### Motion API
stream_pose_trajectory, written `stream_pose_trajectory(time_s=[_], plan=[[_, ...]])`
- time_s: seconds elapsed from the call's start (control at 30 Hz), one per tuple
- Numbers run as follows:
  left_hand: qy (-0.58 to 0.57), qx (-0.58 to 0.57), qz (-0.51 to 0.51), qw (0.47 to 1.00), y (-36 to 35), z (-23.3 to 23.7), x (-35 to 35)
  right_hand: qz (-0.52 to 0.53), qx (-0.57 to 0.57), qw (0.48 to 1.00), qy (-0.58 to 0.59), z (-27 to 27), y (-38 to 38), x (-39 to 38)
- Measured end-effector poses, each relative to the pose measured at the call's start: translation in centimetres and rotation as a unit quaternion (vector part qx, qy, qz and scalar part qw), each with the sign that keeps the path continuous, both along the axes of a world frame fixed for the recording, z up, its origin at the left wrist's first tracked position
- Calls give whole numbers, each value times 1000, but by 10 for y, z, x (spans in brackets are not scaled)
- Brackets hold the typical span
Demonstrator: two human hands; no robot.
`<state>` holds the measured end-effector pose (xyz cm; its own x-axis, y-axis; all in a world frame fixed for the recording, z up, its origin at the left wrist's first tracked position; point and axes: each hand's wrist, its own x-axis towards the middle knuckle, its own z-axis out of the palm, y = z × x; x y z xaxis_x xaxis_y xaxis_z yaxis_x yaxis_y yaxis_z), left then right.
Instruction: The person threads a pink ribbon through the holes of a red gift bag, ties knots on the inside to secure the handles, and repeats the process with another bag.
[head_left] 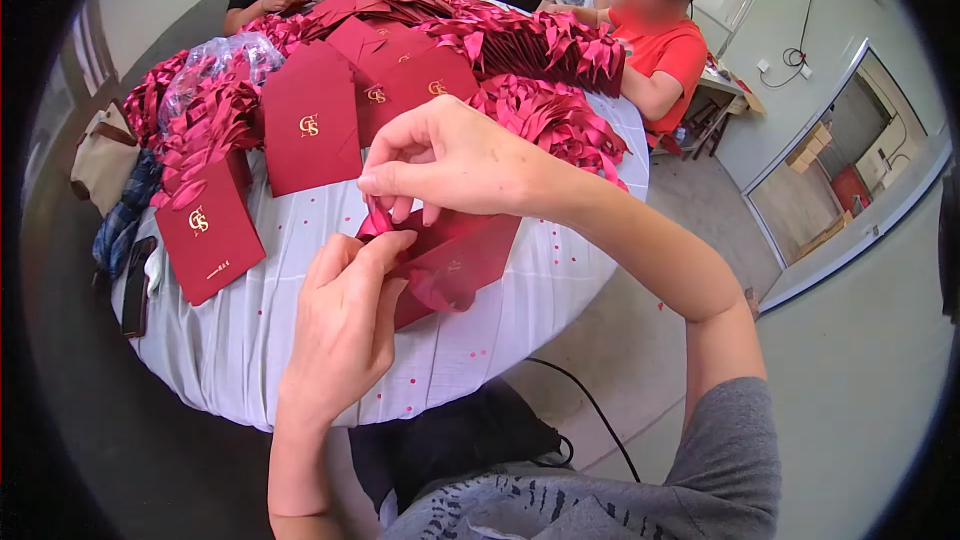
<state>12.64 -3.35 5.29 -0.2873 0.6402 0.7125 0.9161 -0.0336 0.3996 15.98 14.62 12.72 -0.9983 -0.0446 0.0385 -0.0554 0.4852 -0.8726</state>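
Observation:
A dark red paper bag or folder (488, 240) lies before me at the near side of the table, with a glossy pink-red ribbon (376, 221) at its upper left edge. My right hand (455, 160) is above it, thumb and fingers closed in a pinch on the ribbon's upper part. Just below, my left hand (345, 305) pinches lower down, where ribbon and bag edge meet; its fingertips partly cover what they grip. A loose ribbon tail (442, 290), blurred, hangs over the bag's front.
Flat red bags with gold lettering (312, 128) lie on the white tablecloth (230, 350). Ribboned stacks (550, 50) fill the far side. A phone-like black object (138, 285) and a beige bag (105, 155) are left. A co-worker in red (675, 55) sits right; others sit behind.

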Motion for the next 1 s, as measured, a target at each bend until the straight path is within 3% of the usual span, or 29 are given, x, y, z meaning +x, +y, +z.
stream_pose_trajectory(time_s=[0.13, 0.27, 0.53, 0.77, 0.83, 0.9, 0.97, 1.0], plan=[[54, -13, -10, 998, 1, 0, -1, -18, -37, 999, 14, -9, -4, -12], [50, -3, -6, 999, 2, -4, -2, -41, -115, 986, 112, -11, -11, -23], [55, 9, 1, 998, 2, -3, 1, -58, -191, 966, 165, -1, -23, -38], [71, 19, -3, 997, 2, -6, -1, -32, -175, 970, 167, 3, -25, -49], [75, 25, 3, 997, 3, -7, -2, -49, -50, 959, 276, -2, -24, -51], [65, 32, -4, 997, 4, -9, -3, -108, 51, 884, 452, 1, -24, -37], [63, 34, 4, 997, 4, -9, -6, -73, 32, 886, 457, 17, -27, 13], [61, 33, 2, 998, 4, -9, -7, -43, 110, 859, 497, 10, -16, 39]])
